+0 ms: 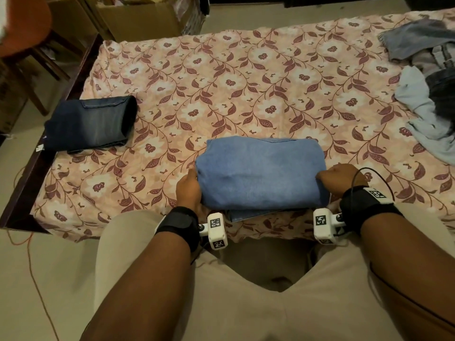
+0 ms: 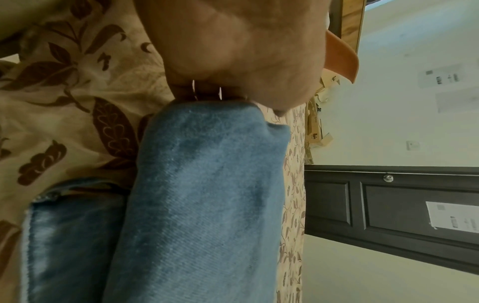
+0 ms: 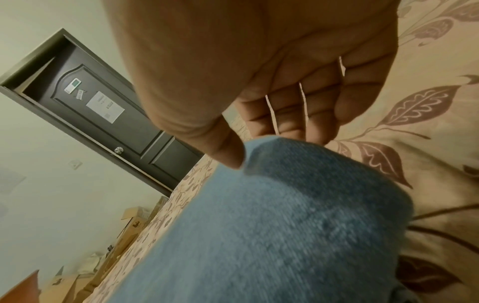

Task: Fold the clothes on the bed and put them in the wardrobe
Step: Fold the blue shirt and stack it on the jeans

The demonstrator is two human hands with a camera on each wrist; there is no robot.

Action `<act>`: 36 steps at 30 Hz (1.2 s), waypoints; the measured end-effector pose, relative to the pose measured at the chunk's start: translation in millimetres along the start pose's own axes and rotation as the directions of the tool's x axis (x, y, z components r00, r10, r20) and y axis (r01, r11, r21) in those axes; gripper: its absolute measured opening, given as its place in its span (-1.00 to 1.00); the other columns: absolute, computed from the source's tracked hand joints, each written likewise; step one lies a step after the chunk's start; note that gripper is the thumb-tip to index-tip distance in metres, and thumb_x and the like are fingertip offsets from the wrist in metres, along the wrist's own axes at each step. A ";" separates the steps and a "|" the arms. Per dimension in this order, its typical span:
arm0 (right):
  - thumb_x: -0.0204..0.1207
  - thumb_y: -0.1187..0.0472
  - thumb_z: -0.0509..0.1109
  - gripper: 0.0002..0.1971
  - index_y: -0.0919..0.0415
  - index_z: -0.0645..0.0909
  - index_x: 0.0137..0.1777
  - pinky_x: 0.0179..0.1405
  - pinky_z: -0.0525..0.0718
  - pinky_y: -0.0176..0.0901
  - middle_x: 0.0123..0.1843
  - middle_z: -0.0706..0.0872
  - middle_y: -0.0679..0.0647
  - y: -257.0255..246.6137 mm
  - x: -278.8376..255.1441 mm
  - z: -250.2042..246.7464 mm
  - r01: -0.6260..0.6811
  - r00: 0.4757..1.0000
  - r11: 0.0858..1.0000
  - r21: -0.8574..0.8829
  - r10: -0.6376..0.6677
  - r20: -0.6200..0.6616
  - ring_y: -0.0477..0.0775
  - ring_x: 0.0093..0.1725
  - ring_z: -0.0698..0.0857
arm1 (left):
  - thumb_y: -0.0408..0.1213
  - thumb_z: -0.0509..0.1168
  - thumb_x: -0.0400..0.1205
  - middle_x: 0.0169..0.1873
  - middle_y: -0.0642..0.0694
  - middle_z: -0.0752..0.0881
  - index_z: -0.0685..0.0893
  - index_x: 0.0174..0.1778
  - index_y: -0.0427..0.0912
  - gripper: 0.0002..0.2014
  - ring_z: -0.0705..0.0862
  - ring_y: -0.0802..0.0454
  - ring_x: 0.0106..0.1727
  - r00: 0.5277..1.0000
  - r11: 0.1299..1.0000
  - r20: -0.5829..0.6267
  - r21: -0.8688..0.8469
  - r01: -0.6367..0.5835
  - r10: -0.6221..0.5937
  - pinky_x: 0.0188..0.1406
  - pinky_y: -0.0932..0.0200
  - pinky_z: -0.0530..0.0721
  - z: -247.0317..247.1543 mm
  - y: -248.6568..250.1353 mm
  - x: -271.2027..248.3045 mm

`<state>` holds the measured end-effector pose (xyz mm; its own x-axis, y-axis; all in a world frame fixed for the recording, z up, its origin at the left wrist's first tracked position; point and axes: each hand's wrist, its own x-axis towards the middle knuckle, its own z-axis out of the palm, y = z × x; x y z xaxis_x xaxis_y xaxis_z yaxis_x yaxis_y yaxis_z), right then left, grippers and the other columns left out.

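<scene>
The left hand (image 1: 188,187) sits at the left end of the folded light-blue jeans (image 1: 261,173), its grip wrapped around that end: the thumb lies on top of the fold, and in the left wrist view the fingers (image 2: 207,90) are curled in tight against the denim (image 2: 202,194). The right hand (image 1: 341,178) sits at the right end of the same bundle, and the right wrist view shows its grip only half closed, the thumb (image 3: 228,151) pressing the upper face of the cloth (image 3: 272,225) while the fingers (image 3: 311,114) bend loosely past the far edge, so it pinches the fold rather than clenching it. The jeans lie on the near edge of the bed (image 1: 246,77), on a floral sheet, directly in front of the person's knees, with a lower layer of the fold sticking out toward the person. A second pair of folded dark-blue jeans (image 1: 91,123) rests well apart at the bed's left side, and a heap of unfolded clothes (image 1: 428,89) lies at the far right. Each wrist carries a white block with black-and-white square markers (image 1: 216,222). A dark door (image 3: 103,110) bears a white paper sheet whose print is too small to read.
</scene>
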<state>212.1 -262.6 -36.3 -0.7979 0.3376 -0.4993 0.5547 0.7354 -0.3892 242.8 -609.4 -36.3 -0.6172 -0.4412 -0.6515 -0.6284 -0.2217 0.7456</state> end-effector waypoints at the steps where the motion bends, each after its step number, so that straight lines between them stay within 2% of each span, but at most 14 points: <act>1: 0.62 0.01 0.33 -0.64 0.31 0.67 -0.23 -0.19 0.53 -0.02 -0.19 0.73 0.27 -1.7 -1.3 -0.3 0.030 0.999 0.999 0.023 -0.030 -0.015 0.23 -0.22 0.63 | 0.12 0.32 0.69 -0.17 -0.11 0.86 0.82 -0.07 -0.14 -0.62 0.77 -0.15 -0.10 1.000 1.000 0.017 -0.016 -0.004 0.004 -0.01 -0.11 0.76 2.8 2.1 1.3; 5: 0.66 0.12 0.35 -0.71 0.33 0.68 -0.19 -0.16 0.46 -0.11 -0.19 0.67 0.23 -5.8 4.6 -6.7 0.104 0.986 0.994 -0.022 -0.106 -0.130 0.22 -0.20 0.59 | -0.15 0.32 0.67 -0.26 -0.10 0.73 0.68 -0.17 -0.16 -0.82 0.63 -0.08 -0.14 0.997 0.997 0.006 0.006 -0.071 0.071 -0.22 0.00 0.61 6.8 7.4 23.6; 8: 0.61 0.18 0.32 -0.72 0.34 0.63 -0.28 -0.38 0.36 -0.16 -0.24 0.66 0.23 -7.5 12.0 -8.5 0.056 0.992 0.997 -0.044 -0.061 -0.107 0.09 -0.36 0.50 | -0.24 0.31 0.67 -0.21 -0.17 0.78 0.74 -0.05 -0.19 -0.87 0.70 -0.16 -0.12 0.999 0.998 -0.037 -0.060 -0.012 0.010 -0.19 -0.02 0.68 7.4 8.2 35.0; 10: 0.59 0.15 0.34 -0.69 0.34 0.64 -0.31 -0.41 0.36 -0.15 -0.36 0.60 0.18 -12.0 13.2 -7.6 0.058 0.994 0.998 0.007 -0.057 -0.098 0.09 -0.40 0.48 | -0.03 0.29 0.75 -0.14 -0.10 0.84 0.75 0.04 -0.22 -0.70 0.77 -0.12 -0.12 0.998 0.993 0.027 -0.098 0.064 -0.062 -0.16 0.04 0.73 9.5 10.4 35.5; 13: 0.65 0.00 0.35 -0.56 0.38 0.68 -0.28 -0.21 0.53 -0.01 -0.36 0.63 0.19 -21.2 20.1 -12.9 0.100 0.991 0.987 0.127 -0.087 -0.104 0.21 -0.29 0.56 | 0.34 0.27 0.68 0.04 -0.13 0.90 0.82 0.23 -0.09 -0.43 0.87 -0.23 0.09 0.971 0.986 0.207 -0.093 0.138 -0.116 0.06 -0.15 0.81 15.9 18.3 39.8; 16: 0.69 -0.05 0.29 -0.54 0.33 0.63 -0.27 -0.21 0.48 -0.06 -0.33 0.62 0.15 -28.0 40.6 -19.7 0.069 0.993 0.968 0.240 -0.043 -0.112 0.22 -0.21 0.55 | -0.05 0.38 0.74 0.01 -0.19 0.89 0.78 0.31 -0.26 -0.62 0.88 -0.22 0.00 0.977 0.989 0.184 -0.082 0.126 -0.109 -0.11 -0.04 0.84 17.0 33.3 52.7; 19: 0.61 0.02 0.40 -0.64 0.25 0.64 -0.33 -0.27 0.52 -0.15 -0.31 0.66 0.16 -28.8 57.3 -13.8 0.038 0.997 0.920 0.391 -0.007 -0.080 0.19 -0.23 0.57 | -0.34 0.23 0.73 -0.15 -0.23 0.86 0.69 0.30 -0.33 -0.72 0.86 -0.20 -0.29 0.958 0.985 0.244 -0.041 0.166 -0.152 -0.37 0.09 0.76 20.2 40.5 59.8; 23: 0.54 0.21 0.50 -0.83 0.29 0.83 0.02 0.22 0.68 -0.02 0.00 0.80 0.16 -33.0 68.6 -14.0 0.137 0.982 0.931 0.340 -0.083 -0.168 0.20 0.07 0.71 | -0.15 0.30 0.72 0.25 -0.23 0.83 0.71 0.46 -0.23 -0.59 0.82 -0.30 0.23 0.941 0.958 0.288 -0.171 0.231 -0.176 0.27 -0.18 0.74 23.2 34.2 65.8; 25: 0.53 0.25 0.50 -0.83 0.34 0.84 0.01 0.29 0.71 0.10 0.04 0.83 0.22 -34.3 73.1 -17.6 0.152 0.975 0.926 0.346 -0.084 -0.204 0.25 0.12 0.74 | 0.01 0.42 0.68 0.25 -0.23 0.83 0.77 0.39 -0.21 -0.54 0.80 -0.34 0.28 0.969 0.940 0.205 -0.280 0.194 -0.138 0.35 -0.34 0.71 24.1 26.4 73.9; 27: 0.52 0.23 0.50 -0.84 0.31 0.84 -0.03 0.26 0.72 0.12 0.03 0.84 0.22 -32.9 75.3 -16.0 0.137 0.973 0.938 0.318 -0.068 -0.219 0.28 0.11 0.75 | -0.02 0.51 0.60 0.08 -0.20 0.88 0.84 0.18 -0.29 -0.60 0.85 -0.30 0.13 0.998 0.965 -0.016 -0.257 0.050 -0.056 0.13 -0.29 0.82 25.4 19.0 77.0; 30: 0.58 0.18 0.43 -0.81 0.25 0.81 0.06 0.29 0.67 0.06 0.12 0.82 0.22 -35.1 73.9 -11.6 0.136 0.967 0.961 0.240 -0.076 -0.244 0.33 0.20 0.73 | -0.06 0.45 0.65 -0.06 -0.13 0.77 0.75 0.07 -0.30 -0.68 0.70 -0.18 -0.03 0.924 0.975 -0.349 0.203 -0.091 0.159 -0.11 0.04 0.58 30.2 16.4 64.1; 32: 0.60 0.08 0.37 -0.65 0.15 0.63 0.35 0.49 0.43 0.13 0.40 0.67 0.19 -44.3 62.8 -8.6 0.122 0.959 0.986 0.114 -0.088 -0.269 0.31 0.43 0.59 | -0.08 0.42 0.66 0.08 -0.04 0.66 0.63 0.22 -0.16 -0.69 0.64 -0.14 0.12 0.812 0.848 -0.374 0.464 -0.255 0.448 0.02 0.11 0.47 33.2 24.2 52.3; 34: 0.59 -0.09 0.33 -0.32 0.10 0.27 0.67 0.69 0.01 0.34 0.70 0.32 0.18 -58.2 42.0 1.9 0.209 0.941 0.965 -0.156 -0.242 -0.236 0.28 0.71 0.25 | -0.09 0.40 0.66 0.19 0.00 0.63 0.61 0.30 -0.10 -0.67 0.57 -0.06 0.27 0.668 0.528 -0.011 0.621 -0.579 0.745 0.20 0.06 0.49 50.3 33.8 41.3; 36: 0.58 -0.27 0.22 -0.09 0.08 -0.10 0.79 0.66 -0.28 0.38 0.83 -0.05 0.12 -76.0 20.9 30.4 0.401 0.883 0.854 -0.331 -0.457 -0.109 0.26 0.80 -0.09 | -0.06 0.33 0.72 0.37 -0.11 0.63 0.62 0.43 -0.08 -0.62 0.53 -0.15 0.45 0.469 0.066 0.474 0.647 -0.759 0.745 0.46 -0.17 0.48 80.3 27.3 37.1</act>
<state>160.4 -329.3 -40.6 -0.9836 0.0261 -0.1783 0.0756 0.9579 -0.2769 164.7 -562.0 -51.4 -0.9823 0.0402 0.1829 0.1206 0.8831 0.4534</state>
